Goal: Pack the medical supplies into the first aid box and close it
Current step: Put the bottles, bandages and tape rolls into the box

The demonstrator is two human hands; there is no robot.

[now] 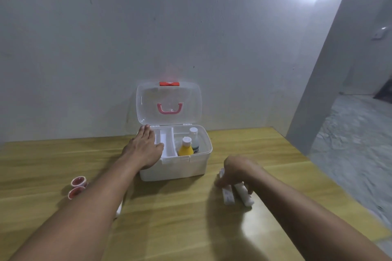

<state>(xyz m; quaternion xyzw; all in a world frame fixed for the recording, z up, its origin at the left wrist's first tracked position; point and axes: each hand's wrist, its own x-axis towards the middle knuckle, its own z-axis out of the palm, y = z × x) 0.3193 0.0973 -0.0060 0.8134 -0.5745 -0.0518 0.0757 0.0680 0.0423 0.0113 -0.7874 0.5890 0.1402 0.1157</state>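
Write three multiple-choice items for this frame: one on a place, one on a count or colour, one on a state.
1. Where is the yellow bottle?
A. on the table
B. inside the first aid box
C. in the right hand

2. How many small red-lidded tubs lie on the table?
A. one
B. two
C. four

3. How is the box lid?
A. latched shut
B. taken off
C. open, standing upright

Answers: 1 B, it stands in the box's right compartment beside a clear bottle; 2 B, a pair sits by the left forearm; 3 C, it stands up behind the box while the left hand rests on the box's left edge.
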